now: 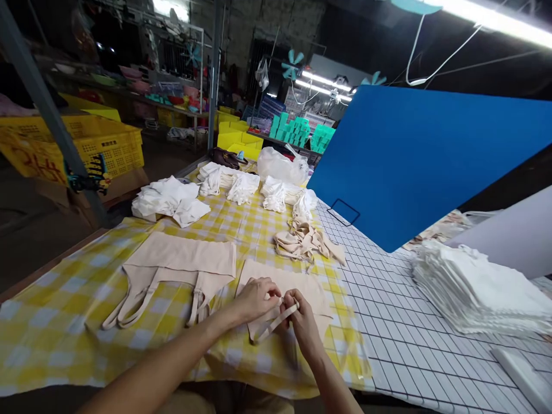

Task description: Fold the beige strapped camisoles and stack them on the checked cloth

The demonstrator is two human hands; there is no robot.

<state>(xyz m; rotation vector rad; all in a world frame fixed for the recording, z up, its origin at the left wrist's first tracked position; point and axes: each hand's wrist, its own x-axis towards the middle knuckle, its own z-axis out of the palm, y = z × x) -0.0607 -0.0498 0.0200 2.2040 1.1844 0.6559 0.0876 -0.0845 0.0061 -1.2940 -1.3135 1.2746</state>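
Observation:
A beige strappy top [314, 287] lies in front of me on the yellow checked cloth, partly covered by my hands. My left hand [259, 298] is closed in a pinch at one of its thin straps [273, 325]. Close against it, my right hand [301, 316] pinches the same strap, which loops down between the hands. The exact spot between the fingertips is too small to make out. To the left a second beige strappy top [185, 256] is spread flat, its straps towards me. Beyond my right hand sits a crumpled heap of beige tops [306, 241].
White garments lie in a loose pile [170, 198] at the left and in folded stacks [235, 181] farther back. A blue board [426, 155] rises at the right, near a tall white cloth stack [478, 287]. A yellow crate [107, 144] stands beyond a metal post.

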